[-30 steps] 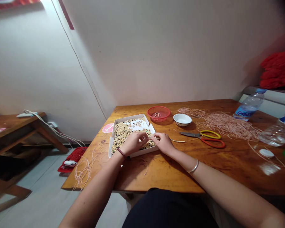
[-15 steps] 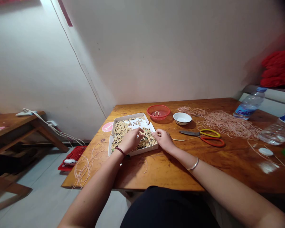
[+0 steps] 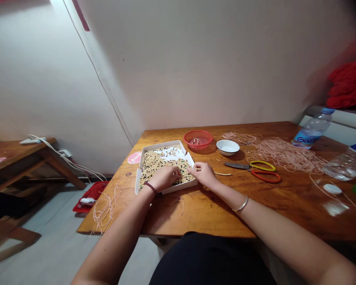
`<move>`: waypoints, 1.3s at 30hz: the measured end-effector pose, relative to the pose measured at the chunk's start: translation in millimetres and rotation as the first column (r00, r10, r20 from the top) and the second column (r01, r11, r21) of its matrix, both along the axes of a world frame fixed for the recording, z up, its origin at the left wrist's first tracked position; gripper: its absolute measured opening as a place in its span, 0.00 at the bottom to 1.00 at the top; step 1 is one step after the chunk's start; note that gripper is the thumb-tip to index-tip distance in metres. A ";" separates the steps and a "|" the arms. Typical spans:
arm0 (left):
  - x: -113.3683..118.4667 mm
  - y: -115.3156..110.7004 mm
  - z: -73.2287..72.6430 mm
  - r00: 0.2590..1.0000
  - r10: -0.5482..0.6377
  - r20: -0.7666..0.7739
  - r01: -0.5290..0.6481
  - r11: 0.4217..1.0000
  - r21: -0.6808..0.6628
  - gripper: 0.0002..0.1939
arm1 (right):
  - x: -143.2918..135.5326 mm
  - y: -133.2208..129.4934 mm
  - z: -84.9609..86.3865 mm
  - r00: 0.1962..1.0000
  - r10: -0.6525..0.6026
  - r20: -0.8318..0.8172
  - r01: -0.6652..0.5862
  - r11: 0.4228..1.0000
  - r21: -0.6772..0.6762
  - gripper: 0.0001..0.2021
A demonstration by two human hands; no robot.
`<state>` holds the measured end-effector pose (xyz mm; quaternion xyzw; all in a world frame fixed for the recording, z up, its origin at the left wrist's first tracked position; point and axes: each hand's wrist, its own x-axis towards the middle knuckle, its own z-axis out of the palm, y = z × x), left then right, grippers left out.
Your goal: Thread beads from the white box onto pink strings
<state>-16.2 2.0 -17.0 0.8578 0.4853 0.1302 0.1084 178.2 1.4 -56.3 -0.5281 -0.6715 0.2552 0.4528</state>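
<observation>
Pale, smooth wall up at 12 o'clock, glossy orange-brown wooden counter below it with dark grain and worn marks. Take the middle of the tray as the clock centre and everything's easy to place. That white tray is shallow, boxy, cardboard-looking, and full of tiny round beads, mostly cream with some dark and a few green ones mixed in.

Left hand comes in from 6 o'clock, fingers bent and tips down among the beads; can't tell if they're pinching one. Right hand is just past the tray edge near 3 o'clock, fingers curled in a pinch around a bead string, whose cream end lies on the wood beyond the hand.

Round red mesh basket sits at 2 o'clock with a few pinkish strands in it, and a glossy white bowl is next to it. Scissors lie flat at 3, dark metal blades, one yellow loop and one orange. Past those there's a loose, tangled heap of thin pink cord, then a clear plastic bottle. More curly cord strands sprawl at 8 o'clock.
</observation>
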 end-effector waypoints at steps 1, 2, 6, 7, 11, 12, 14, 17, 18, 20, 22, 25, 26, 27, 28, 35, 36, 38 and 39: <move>0.3 0.3 0.4 1.000 0.004 0.025 -0.004 1.000 -0.001 0.07 | 0.0 -0.4 0.0 1.000 -0.001 0.011 0.001 1.000 0.009 0.18; 0.8 0.5 1.0 0.998 0.003 0.059 -0.003 1.000 -0.005 0.07 | 0.0 -1.0 0.3 1.000 0.000 0.025 0.000 1.000 0.020 0.18; 4.2 -0.9 6.1 0.980 -0.047 0.193 0.054 0.998 -0.030 0.08 | -0.7 -5.2 3.3 0.998 0.022 0.065 -0.026 0.998 0.050 0.18; 5.2 -1.6 7.5 0.976 -0.058 0.210 0.067 0.997 -0.036 0.08 | -0.9 -6.2 4.2 0.997 0.024 0.068 -0.027 0.999 0.047 0.18; 8.2 -3.4 10.8 0.970 -0.073 0.231 0.087 0.995 -0.052 0.07 | -1.2 -8.0 6.9 0.996 0.031 0.082 -0.034 0.999 0.037 0.19; 8.4 -3.4 10.8 0.969 -0.076 0.236 0.091 0.994 -0.054 0.07 | -1.0 -8.0 7.2 0.996 0.032 0.084 -0.035 0.999 0.037 0.19; 8.4 -2.9 10.2 0.962 -0.078 0.261 0.096 0.994 -0.055 0.08 | -0.7 -7.9 7.5 0.996 0.030 0.080 -0.033 0.999 0.041 0.18; 7.9 -2.0 9.0 0.952 -0.071 0.299 0.095 0.993 -0.064 0.08 | -0.2 -7.8 7.2 0.997 0.032 0.075 -0.035 0.999 0.039 0.18; 7.8 -1.7 8.7 0.950 -0.070 0.303 0.095 0.993 -0.067 0.08 | -0.1 -7.7 6.9 0.997 0.034 0.076 -0.037 0.999 0.036 0.17; 7.6 -1.4 8.5 0.950 -0.071 0.303 0.096 0.993 -0.069 0.08 | -0.1 -7.3 5.9 0.996 0.032 0.079 -0.035 0.999 0.033 0.17; 7.4 -1.3 8.5 0.949 -0.071 0.307 0.097 0.993 -0.072 0.08 | -0.1 -6.4 4.5 0.996 0.024 0.083 -0.027 0.999 0.037 0.17; 7.1 -1.4 8.5 0.943 -0.079 0.323 0.111 0.990 -0.085 0.07 | -0.2 -4.6 2.0 0.996 0.010 0.092 -0.014 0.999 0.051 0.17; 7.0 -1.4 8.5 0.941 -0.084 0.328 0.119 0.989 -0.088 0.07 | -0.1 -4.0 1.3 0.996 0.007 0.094 -0.012 0.999 0.052 0.17; 6.9 -1.5 8.5 0.939 -0.088 0.333 0.124 0.988 -0.089 0.07 | -0.1 -3.6 0.7 0.996 0.006 0.094 -0.011 0.999 0.051 0.17; 7.0 -1.5 8.5 0.938 -0.090 0.335 0.128 0.988 -0.091 0.07 | -0.1 -3.4 0.5 0.996 0.008 0.093 -0.013 0.999 0.049 0.17; 7.7 -2.3 10.0 0.947 -0.068 0.315 0.102 0.991 -0.091 0.07 | -0.1 -6.8 6.2 0.994 0.016 0.107 -0.020 0.999 0.036 0.17; 7.8 -2.6 10.4 0.948 -0.067 0.311 0.099 0.991 -0.087 0.07 | -0.1 -7.3 6.8 0.994 0.017 0.107 -0.021 0.999 0.033 0.17; 7.8 -2.9 10.9 0.949 -0.069 0.308 0.099 0.992 -0.083 0.06 | 0.0 -8.0 7.2 0.994 0.017 0.106 -0.021 0.999 0.033 0.17; 7.7 -2.9 11.0 0.948 -0.069 0.309 0.099 0.992 -0.083 0.06 | 0.1 -8.1 7.0 0.994 0.018 0.105 -0.021 0.999 0.035 0.17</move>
